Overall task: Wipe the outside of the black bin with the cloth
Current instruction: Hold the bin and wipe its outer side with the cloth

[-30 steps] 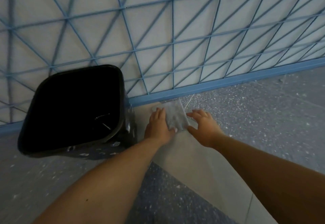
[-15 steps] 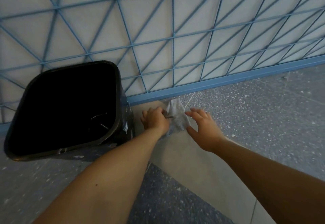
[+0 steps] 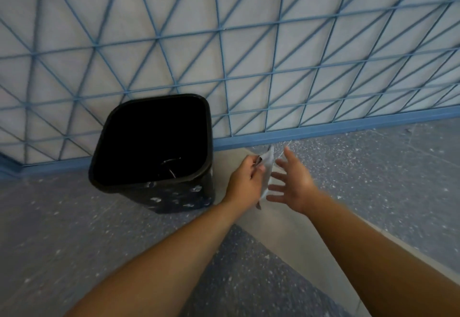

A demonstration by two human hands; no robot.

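Our left hand (image 3: pixel 245 183) pinches the cloth (image 3: pixel 267 167), fingers curled on its edge; our right hand (image 3: pixel 292 187) hovers just beside it, fingers spread and holding nothing; the black bin (image 3: pixel 174 196) stands upright on the floor to the left, nearer the cloth-bearing hand, spotted side facing us.

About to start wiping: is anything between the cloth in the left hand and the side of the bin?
Nothing visible. The left hand grips the cloth just right of the bin, with only bare floor in the gap. The right hand is open on the cloth's far side, away from the bin.
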